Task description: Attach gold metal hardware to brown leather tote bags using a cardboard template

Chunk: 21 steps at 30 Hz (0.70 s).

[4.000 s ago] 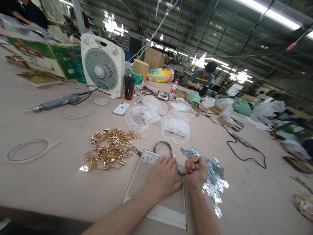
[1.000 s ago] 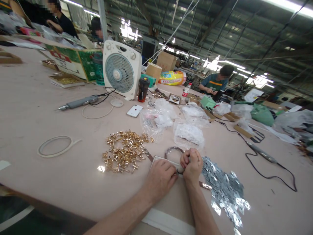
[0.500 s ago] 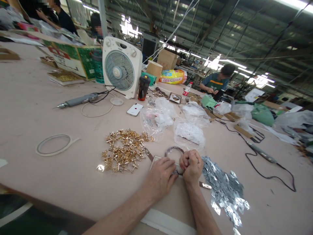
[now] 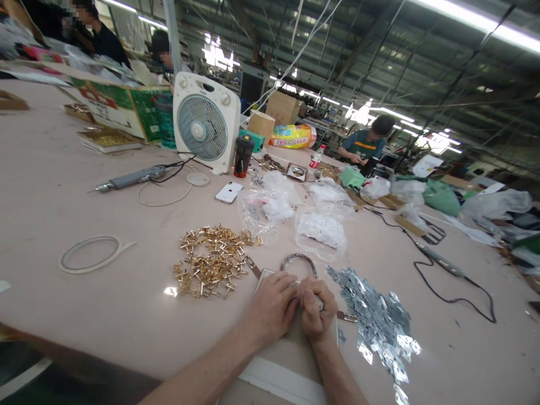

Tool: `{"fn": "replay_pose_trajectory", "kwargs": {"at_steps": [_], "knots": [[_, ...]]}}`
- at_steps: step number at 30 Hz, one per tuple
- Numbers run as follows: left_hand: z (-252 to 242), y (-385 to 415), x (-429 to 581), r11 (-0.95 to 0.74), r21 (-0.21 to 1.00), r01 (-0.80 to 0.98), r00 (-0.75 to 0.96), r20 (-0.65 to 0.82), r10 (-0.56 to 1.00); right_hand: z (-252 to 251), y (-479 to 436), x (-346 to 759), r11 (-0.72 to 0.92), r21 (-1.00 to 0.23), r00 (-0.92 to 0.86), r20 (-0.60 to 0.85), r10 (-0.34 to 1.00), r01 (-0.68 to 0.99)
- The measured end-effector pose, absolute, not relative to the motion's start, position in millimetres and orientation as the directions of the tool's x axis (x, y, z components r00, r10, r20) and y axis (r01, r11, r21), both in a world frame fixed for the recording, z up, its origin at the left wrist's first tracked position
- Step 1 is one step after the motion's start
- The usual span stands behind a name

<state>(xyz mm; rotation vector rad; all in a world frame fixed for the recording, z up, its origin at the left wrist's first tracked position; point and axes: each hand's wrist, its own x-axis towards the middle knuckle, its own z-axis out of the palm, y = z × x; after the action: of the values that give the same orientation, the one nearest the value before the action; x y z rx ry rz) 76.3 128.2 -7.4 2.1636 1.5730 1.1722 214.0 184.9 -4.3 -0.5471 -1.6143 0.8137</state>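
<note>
My left hand point(image 4: 272, 304) lies over a flat beige panel point(image 4: 274, 351), its fingers stretched across the upper part beside my right hand. Closed in a fist, my right hand point(image 4: 317, 312) presses against the left fingertips; a pale rounded end shows in it, but what it holds is mostly hidden. Beyond the hands, a dark curved handle point(image 4: 298, 259) arches from the panel's top edge. Brown straps with metal ends stick out at the left point(image 4: 253, 265) and right point(image 4: 347, 316). Gold-coloured metal fittings point(image 4: 215, 261) lie left of the panel, thin silver plates point(image 4: 379, 315) right of it.
Clear plastic bags point(image 4: 320, 233) lie beyond the handle, with a phone point(image 4: 229, 192), a dark tumbler point(image 4: 243, 156) and a box fan point(image 4: 206, 124) farther back. A corded grey tool point(image 4: 130, 179) and a tape roll point(image 4: 90, 254) lie left, another corded tool point(image 4: 441, 260) right. A co-worker point(image 4: 367, 143) sits across.
My right fist has come left and down against my left hand, and it has turned. The left hand stays on the panel. The whole view has shifted slightly.
</note>
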Motion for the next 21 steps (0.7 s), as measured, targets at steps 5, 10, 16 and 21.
{"fn": "replay_pose_trajectory", "kwargs": {"at_steps": [5, 10, 16, 21], "knots": [[-4.5, 123.4, 78.6, -0.352, 0.520, 0.778, 0.107, 0.444, 0.890, 16.8, 192.2, 224.7, 0.479, -0.791, -0.013, 0.523, 0.852, -0.381], [-6.2, 124.8, 79.1, -0.319, 0.530, 0.786, 0.094, 0.408, 0.908, 24.0, 192.3, 230.3, 0.543, -0.710, 0.083, 0.572, 0.816, -0.450], [-2.8, 126.3, 78.8, -0.313, 0.562, 0.766, 0.089, 0.390, 0.917, 18.1, 172.7, 216.7, 0.619, -0.668, 0.007, 0.678, 0.735, -0.412], [-0.7, 128.5, 78.6, -0.309, 0.597, 0.740, 0.073, 0.386, 0.920, 6.7, 168.7, 215.8, 0.671, -0.676, -0.077, 0.720, 0.690, -0.304]]}}
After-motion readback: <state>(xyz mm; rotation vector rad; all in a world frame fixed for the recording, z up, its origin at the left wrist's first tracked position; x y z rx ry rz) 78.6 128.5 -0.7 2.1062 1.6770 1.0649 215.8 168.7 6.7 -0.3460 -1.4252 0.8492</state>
